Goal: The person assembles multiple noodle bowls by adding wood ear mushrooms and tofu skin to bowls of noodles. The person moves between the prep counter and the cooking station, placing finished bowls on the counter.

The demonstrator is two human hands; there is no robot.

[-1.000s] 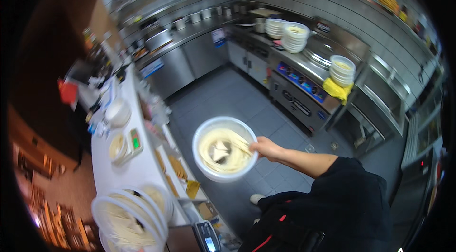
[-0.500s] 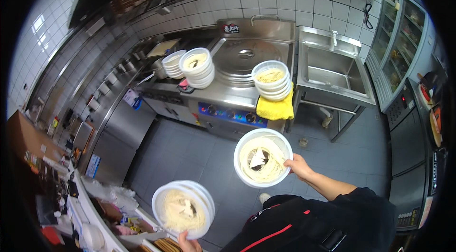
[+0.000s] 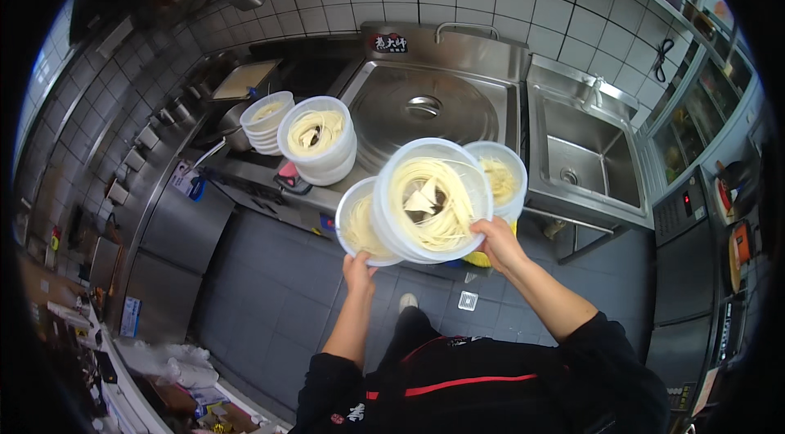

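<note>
My right hand [image 3: 497,242] grips the rim of a white plastic bowl [image 3: 473,176] of pale noodles [image 3: 454,209], topped with off-white wedge-shaped pieces beside something dark. My left hand [image 3: 358,274] is closed on the near rim of another noodle bowl [image 3: 343,209]. Both are held up in front of the counter. The right bowl overlaps the left one and hides part of it; whether they touch, I cannot tell. Just behind the right bowl, a partly hidden bowl [image 3: 520,193] of noodles sits at the counter's right end, above a yellow cloth [image 3: 477,259].
Two bowl stacks, a nearer one [image 3: 335,168] and a farther one [image 3: 263,139], stand left of the big round steel lid [image 3: 368,119]. A steel sink [image 3: 589,184] is at right. Low cabinets [image 3: 176,229] line the left. A drain cover [image 3: 468,301] lies in the floor.
Both hands have moved forward toward the counter with their bowls. The left bowl has come up and to the right, beside the right one. My view has shifted closer to the counter.
</note>
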